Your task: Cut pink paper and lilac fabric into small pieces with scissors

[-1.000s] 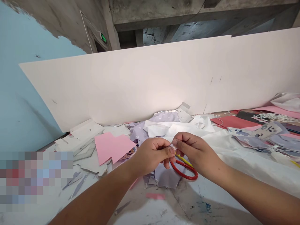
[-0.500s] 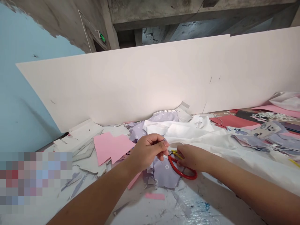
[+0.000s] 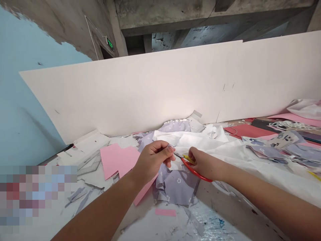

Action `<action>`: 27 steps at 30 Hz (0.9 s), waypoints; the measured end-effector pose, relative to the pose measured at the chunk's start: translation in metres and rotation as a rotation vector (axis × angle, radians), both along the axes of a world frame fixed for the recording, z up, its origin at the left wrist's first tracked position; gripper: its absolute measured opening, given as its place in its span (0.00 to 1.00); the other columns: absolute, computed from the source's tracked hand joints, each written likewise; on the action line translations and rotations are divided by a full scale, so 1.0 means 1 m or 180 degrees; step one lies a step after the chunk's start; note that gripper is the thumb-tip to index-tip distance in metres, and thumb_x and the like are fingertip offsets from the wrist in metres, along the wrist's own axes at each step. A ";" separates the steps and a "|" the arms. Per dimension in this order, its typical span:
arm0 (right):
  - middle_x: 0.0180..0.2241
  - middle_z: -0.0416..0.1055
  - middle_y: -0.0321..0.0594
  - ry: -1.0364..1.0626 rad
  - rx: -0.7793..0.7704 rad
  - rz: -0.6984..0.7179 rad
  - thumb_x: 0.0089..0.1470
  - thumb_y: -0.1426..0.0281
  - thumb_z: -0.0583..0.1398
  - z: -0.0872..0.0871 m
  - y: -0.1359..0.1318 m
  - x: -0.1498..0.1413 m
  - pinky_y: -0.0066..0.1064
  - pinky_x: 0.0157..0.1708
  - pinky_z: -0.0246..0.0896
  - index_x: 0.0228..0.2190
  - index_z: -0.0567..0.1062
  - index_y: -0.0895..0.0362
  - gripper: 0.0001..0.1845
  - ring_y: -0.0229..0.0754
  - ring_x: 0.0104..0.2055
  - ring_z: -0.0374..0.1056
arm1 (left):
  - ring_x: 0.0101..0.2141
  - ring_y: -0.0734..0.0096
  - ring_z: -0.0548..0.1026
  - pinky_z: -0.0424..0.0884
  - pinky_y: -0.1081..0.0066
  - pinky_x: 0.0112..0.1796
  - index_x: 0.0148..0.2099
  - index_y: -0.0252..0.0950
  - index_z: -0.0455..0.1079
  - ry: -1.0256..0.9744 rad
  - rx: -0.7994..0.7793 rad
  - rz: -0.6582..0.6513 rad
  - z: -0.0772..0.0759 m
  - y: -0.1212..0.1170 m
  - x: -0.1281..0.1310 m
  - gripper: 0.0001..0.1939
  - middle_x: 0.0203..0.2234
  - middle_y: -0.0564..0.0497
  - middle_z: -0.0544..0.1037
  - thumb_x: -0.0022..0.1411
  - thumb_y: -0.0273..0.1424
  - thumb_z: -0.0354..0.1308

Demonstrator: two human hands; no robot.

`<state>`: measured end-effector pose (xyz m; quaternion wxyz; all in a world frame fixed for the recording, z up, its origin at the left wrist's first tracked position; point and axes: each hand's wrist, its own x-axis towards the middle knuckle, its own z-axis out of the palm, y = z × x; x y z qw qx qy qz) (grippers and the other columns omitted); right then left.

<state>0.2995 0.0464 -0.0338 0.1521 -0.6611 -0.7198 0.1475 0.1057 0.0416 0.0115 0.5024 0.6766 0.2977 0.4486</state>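
1. Red-handled scissors (image 3: 194,169) with yellow inner grips sit in the right hand (image 3: 207,164), at 3 o'clock from the left hand (image 3: 152,161), their thin blade pointing toward it.
2. Right fingers wrap closed around the handle; left fingertips (image 3: 171,149) pinch narrowly on an edge of crumpled white fabric (image 3: 190,142).
3. Lilac floral cloth (image 3: 177,185) lies at 6 o'clock, just below both hands.
4. A pink paper sheet (image 3: 112,160) lies at 9 o'clock; a red card (image 3: 242,131) and printed cloth scraps (image 3: 268,150) lie at 2 o'clock; a tall white board (image 3: 160,87) stands at 12 o'clock.
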 end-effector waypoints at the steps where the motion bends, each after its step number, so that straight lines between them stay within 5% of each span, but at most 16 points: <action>1: 0.21 0.59 0.30 0.0334 0.0090 -0.0069 0.44 0.67 0.55 0.003 0.001 0.001 0.23 0.17 0.46 0.27 0.56 0.54 0.10 0.32 0.19 0.53 | 0.18 0.81 0.65 0.64 0.75 0.24 0.26 0.34 0.66 -0.0035 0.0007 0.0043 0.000 0.001 0.000 0.10 0.19 0.55 0.71 0.52 0.36 0.55; 5: 0.19 0.50 0.26 0.1960 0.0293 0.0054 0.43 0.69 0.57 0.018 0.000 0.004 0.23 0.17 0.45 0.26 0.51 0.53 0.16 0.30 0.18 0.46 | 0.19 0.81 0.66 0.64 0.75 0.25 0.26 0.34 0.65 -0.0109 -0.0012 0.0244 0.002 0.003 -0.002 0.10 0.20 0.54 0.71 0.52 0.36 0.56; 9: 0.20 0.50 0.25 0.2508 0.0598 0.0360 0.42 0.63 0.60 0.036 -0.014 0.001 0.23 0.18 0.45 0.28 0.49 0.52 0.22 0.31 0.20 0.46 | 0.19 0.80 0.66 0.64 0.75 0.25 0.27 0.34 0.65 0.0053 0.0162 0.0382 0.007 0.002 -0.006 0.10 0.20 0.54 0.71 0.52 0.37 0.55; 14: 0.20 0.53 0.26 0.2313 0.0666 0.0918 0.46 0.62 0.57 0.047 -0.033 -0.008 0.24 0.19 0.47 0.31 0.51 0.52 0.18 0.31 0.20 0.48 | 0.18 0.80 0.66 0.64 0.76 0.24 0.28 0.36 0.67 0.0367 0.0507 0.0546 0.017 -0.002 -0.012 0.10 0.20 0.56 0.71 0.52 0.38 0.55; 21: 0.29 0.62 0.36 0.1857 0.0626 0.0889 0.51 0.63 0.51 0.038 -0.038 -0.015 0.25 0.20 0.55 0.35 0.49 0.52 0.14 0.36 0.26 0.61 | 0.19 0.80 0.66 0.64 0.76 0.24 0.27 0.35 0.66 0.0354 0.0567 0.0679 0.022 -0.001 -0.017 0.10 0.20 0.55 0.71 0.53 0.38 0.54; 27: 0.18 0.49 0.24 0.1104 0.0669 0.1193 0.44 0.62 0.58 0.043 -0.044 -0.018 0.25 0.18 0.49 0.33 0.46 0.53 0.24 0.32 0.19 0.46 | 0.19 0.79 0.66 0.63 0.76 0.23 0.27 0.34 0.66 0.0395 0.0607 0.0765 0.022 0.004 -0.018 0.12 0.19 0.54 0.71 0.52 0.38 0.54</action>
